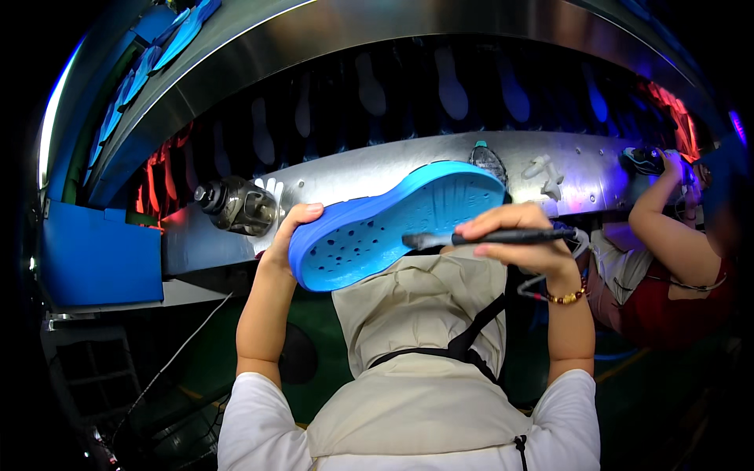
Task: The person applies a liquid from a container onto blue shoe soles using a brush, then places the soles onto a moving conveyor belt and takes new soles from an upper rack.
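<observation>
A blue shoe sole [452, 198] is tilted in front of me, its lighter blue inner face with many small holes turned toward me. My left hand [284, 239] is closed on the sole's left end, thumb along the upper rim. In my right hand [522, 239] is a brush [510, 235] with a dark handle, held between thumb and fingers. The bristles lie against the inner face near its middle, where the surface looks wet and shiny. Fingers of my left hand behind the sole are hidden.
A metal ledge [345, 169] runs across in front, bearing a dark-lidded jar [245, 206], a clear bottle [487, 161] and a white plastic piece [543, 174]. Beyond it, soles stand in a dark machine opening. A co-worker's arm [667, 212] handles a dark shoe [646, 161] at right.
</observation>
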Tool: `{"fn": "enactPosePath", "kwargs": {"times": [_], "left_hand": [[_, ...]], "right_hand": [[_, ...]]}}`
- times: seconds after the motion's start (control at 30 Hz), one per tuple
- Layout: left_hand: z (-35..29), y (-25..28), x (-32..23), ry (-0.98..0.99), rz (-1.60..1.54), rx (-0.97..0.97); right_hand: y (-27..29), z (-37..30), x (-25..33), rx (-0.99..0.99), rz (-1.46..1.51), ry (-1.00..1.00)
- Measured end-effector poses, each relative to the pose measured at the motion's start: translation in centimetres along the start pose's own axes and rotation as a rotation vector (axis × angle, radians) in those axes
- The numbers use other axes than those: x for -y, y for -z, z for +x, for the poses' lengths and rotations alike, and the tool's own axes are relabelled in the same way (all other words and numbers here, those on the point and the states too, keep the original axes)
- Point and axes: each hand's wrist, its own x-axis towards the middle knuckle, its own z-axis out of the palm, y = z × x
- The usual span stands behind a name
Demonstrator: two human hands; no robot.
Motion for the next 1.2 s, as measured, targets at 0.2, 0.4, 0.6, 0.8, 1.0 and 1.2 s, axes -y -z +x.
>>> {"fn": "enactPosePath", "kwargs": {"times": [0.2, 0.4, 0.6, 0.8, 1.0, 1.2], "left_hand": [[2.2, 2.6, 2.7, -0.131, -0.308, 0.137], [6.7, -2.7, 7.2, -0.204, -0.456, 0.077], [7.2, -2.4, 6.9, -0.379, -0.353, -0.156], [6.0, -3.4, 5.4, -0.442, -0.389, -0.008], [6.0, -3.7, 3.9, -0.518, -0.256, -0.067], [6.7, -2.1, 3.8, -0.654, -0.157, 0.017]], "right_hand": [[-1.3, -0.9, 2.7, -0.007, 0.02, 0.246], [-4.7, 1.8, -0.6, -0.196, 0.092, -0.094], [-7.3, 0.9, -0.8, -0.124, -0.487, 0.481], [-5.6, 1.4, 1.1, -0.187, -0.119, 0.14], [-6.0, 0.9, 1.5, 0.109, -0.165, 0.47], [-4.4, 1.9, -0.7, -0.041, 0.18, 0.181]]}}
